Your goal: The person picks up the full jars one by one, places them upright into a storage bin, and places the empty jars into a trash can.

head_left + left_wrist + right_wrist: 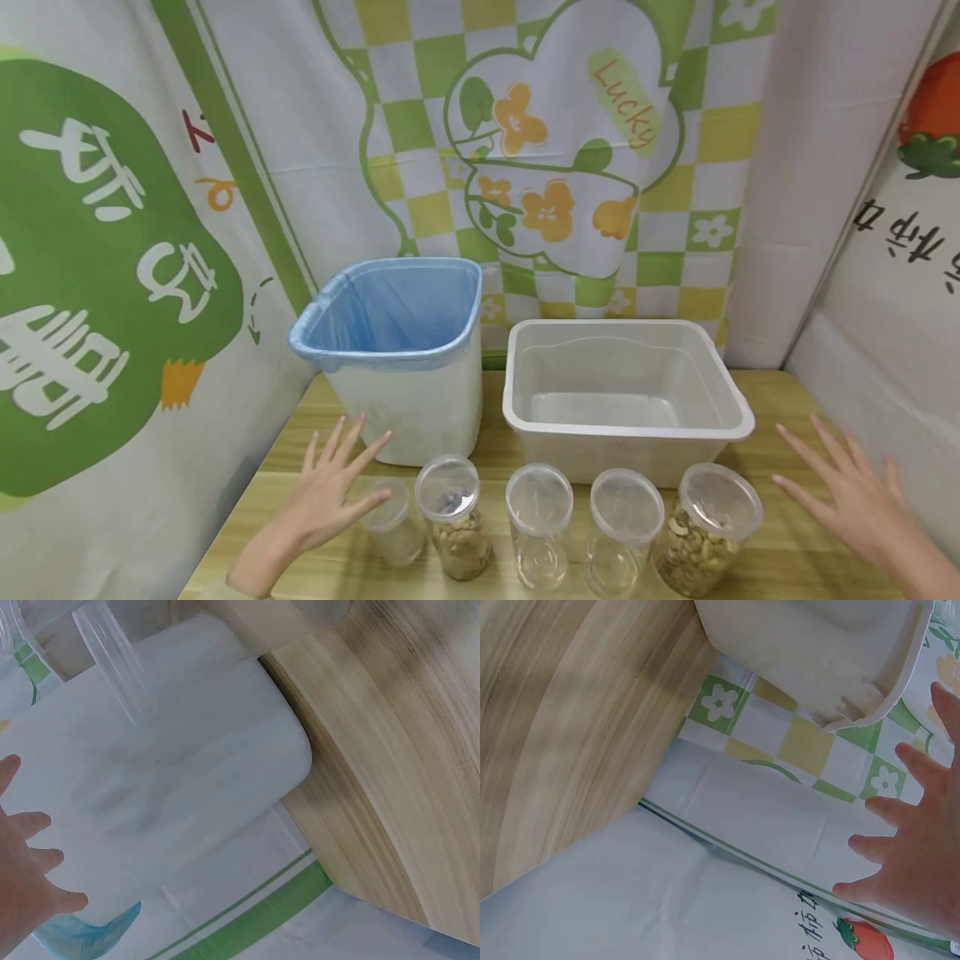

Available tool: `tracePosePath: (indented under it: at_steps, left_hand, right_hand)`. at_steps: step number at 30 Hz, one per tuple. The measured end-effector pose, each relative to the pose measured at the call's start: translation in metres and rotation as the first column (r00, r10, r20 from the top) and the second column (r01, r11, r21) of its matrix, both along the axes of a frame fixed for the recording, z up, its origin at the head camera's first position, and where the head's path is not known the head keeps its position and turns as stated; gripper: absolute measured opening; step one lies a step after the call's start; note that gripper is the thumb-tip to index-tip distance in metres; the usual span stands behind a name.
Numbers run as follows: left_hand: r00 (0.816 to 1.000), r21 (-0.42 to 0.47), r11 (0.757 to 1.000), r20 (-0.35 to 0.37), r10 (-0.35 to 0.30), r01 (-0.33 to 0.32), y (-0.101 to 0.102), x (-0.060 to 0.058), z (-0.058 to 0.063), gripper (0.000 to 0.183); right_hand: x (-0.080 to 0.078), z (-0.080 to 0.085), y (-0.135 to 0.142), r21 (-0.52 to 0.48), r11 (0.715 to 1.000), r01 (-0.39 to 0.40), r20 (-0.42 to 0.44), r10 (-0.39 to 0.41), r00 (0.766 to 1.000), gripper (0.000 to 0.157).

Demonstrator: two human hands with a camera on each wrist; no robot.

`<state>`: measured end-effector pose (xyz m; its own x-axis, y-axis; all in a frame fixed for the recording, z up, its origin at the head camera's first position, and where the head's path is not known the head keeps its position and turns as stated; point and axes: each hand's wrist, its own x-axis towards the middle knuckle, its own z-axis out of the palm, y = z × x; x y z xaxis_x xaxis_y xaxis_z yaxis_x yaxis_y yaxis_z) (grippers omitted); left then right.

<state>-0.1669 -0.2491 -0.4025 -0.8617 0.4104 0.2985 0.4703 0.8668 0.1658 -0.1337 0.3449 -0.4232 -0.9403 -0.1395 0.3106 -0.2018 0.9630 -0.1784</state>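
Note:
My left hand [327, 493], fingers spread and holding nothing, hovers at the left, nearest a small clear jar [396, 533] that it partly overlaps in the head view. On the right, my right hand [855, 493] is likewise spread and holds nothing, beside a lidded jar of cashews [693, 542]. Between them stand a lidded jar with brownish pieces [461, 542] and two clear lidded jars, one near the middle [540, 533] and one right of it [622, 533]; both look empty. The left wrist view shows the left hand [34, 862] in front of the white bin's wall.
Behind the jars are a white bin [420, 400] with a blue liner [397, 308] and, to its right, a white rectangular tub [630, 432]. All stand on a wood-grain table [277, 467]. Printed curtains [555, 150] hang at the back and both sides.

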Motion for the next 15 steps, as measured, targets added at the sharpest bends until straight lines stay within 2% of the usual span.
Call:
tracePosePath:
  at_steps: [10,15]
  left_hand:
    - [0.998,0.017,0.998,-0.018,-0.060,0.061,0.007,0.006,0.005,0.068]
    - [0.992,0.056,0.992,-0.069,-0.108,0.112,0.014,0.013,0.008,0.065]
  right_hand:
    - [-0.012,0.011,-0.005,-0.065,0.993,-0.096,-0.041,0.093,0.995,0.066]
    - [-0.018,0.013,-0.011,-0.098,0.983,-0.153,-0.092,0.144,0.985,0.062]
